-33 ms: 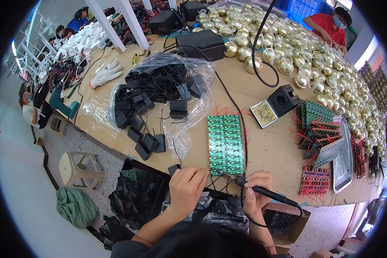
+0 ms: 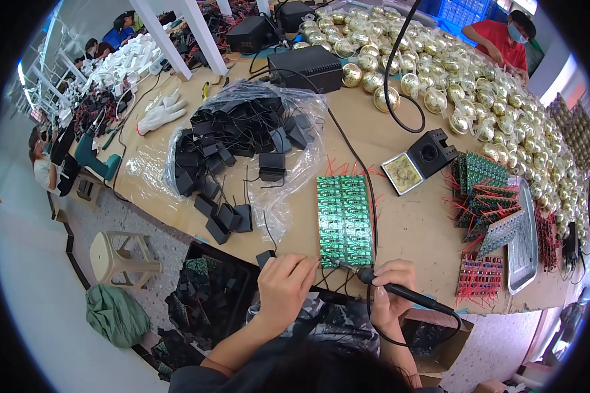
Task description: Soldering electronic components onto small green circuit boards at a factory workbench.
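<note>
My right hand (image 2: 388,304) is closed around the black handle of a soldering iron (image 2: 426,301). The iron's tip meets the near edge of a green circuit board panel (image 2: 345,219), which lies flat with red wires poking out at its sides. By the panel's near left corner, my left hand (image 2: 283,288) is pinched closed; what its fingertips hold is too small to make out. A small black box (image 2: 265,257) with a thin wire touches or nearly touches the left hand's knuckles. Thin black wires (image 2: 337,280) run below the panel, between the two hands.
A clear plastic bag (image 2: 295,190) of black boxes lies to the left. An iron stand with a sponge tray (image 2: 403,173) sits right of the panel. Stacked boards (image 2: 485,190) and a metal tray (image 2: 530,229) are farther right. Gold balls (image 2: 432,98) cover the back; a co-worker (image 2: 498,46) stands beyond.
</note>
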A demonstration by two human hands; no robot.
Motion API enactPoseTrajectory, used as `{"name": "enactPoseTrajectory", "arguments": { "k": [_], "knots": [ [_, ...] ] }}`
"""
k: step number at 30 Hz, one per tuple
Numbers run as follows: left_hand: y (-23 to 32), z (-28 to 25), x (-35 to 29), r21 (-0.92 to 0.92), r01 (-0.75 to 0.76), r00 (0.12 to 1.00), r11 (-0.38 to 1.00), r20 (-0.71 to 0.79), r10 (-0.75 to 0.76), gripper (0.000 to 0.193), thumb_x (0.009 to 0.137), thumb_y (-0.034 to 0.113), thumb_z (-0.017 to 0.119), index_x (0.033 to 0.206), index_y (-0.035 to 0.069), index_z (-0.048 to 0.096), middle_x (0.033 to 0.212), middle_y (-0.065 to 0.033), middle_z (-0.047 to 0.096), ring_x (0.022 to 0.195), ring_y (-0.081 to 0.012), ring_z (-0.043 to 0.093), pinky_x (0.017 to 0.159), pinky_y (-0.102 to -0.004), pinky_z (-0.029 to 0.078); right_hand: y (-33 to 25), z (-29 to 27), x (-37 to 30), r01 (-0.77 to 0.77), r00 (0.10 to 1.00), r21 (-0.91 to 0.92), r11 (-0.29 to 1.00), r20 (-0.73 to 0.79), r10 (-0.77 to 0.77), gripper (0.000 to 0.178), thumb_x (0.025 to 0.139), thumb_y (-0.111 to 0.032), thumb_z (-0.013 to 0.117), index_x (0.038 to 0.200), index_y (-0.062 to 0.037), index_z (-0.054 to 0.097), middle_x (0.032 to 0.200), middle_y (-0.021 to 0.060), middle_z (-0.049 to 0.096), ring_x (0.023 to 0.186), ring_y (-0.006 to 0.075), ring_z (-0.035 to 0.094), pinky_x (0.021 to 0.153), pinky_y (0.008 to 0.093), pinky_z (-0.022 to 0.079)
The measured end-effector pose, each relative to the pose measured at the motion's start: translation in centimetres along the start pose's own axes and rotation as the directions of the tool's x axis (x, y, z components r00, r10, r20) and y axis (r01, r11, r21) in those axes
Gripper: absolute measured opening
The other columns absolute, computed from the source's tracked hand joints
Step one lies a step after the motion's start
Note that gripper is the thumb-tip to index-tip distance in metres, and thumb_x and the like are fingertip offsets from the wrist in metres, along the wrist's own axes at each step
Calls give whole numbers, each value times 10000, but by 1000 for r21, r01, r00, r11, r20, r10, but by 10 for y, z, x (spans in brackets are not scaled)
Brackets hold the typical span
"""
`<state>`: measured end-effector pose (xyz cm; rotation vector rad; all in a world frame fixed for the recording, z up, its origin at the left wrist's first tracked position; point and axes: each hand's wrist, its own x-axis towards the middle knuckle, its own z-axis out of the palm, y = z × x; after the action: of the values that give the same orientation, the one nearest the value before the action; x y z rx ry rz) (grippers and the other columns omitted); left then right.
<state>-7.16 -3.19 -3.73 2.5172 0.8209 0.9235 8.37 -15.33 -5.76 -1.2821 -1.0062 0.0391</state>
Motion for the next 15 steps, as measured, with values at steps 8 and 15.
{"name": "enactPoseTrajectory", "arguments": {
  "k": [8,15],
  "knots": [
    [2,-4,4,-1,-13,1000,1000,27,13,127,800,45,745,906,46,674,851,-50,619,737,-236,595,645,-358,432,0,0,1,27,999,-2,1000,21,-26,75,790,-48,613,861,-26,616,866,144,614,729,217,585,666,314,475],
    [2,-4,5,1,-16,999,1000,40,15,138,793,37,739,913,44,673,848,-52,616,742,-237,597,648,-358,434,1,0,1,91,995,16,996,50,-92,56,798,-58,623,845,-30,612,849,137,607,709,220,603,648,326,495]
  ]
}}
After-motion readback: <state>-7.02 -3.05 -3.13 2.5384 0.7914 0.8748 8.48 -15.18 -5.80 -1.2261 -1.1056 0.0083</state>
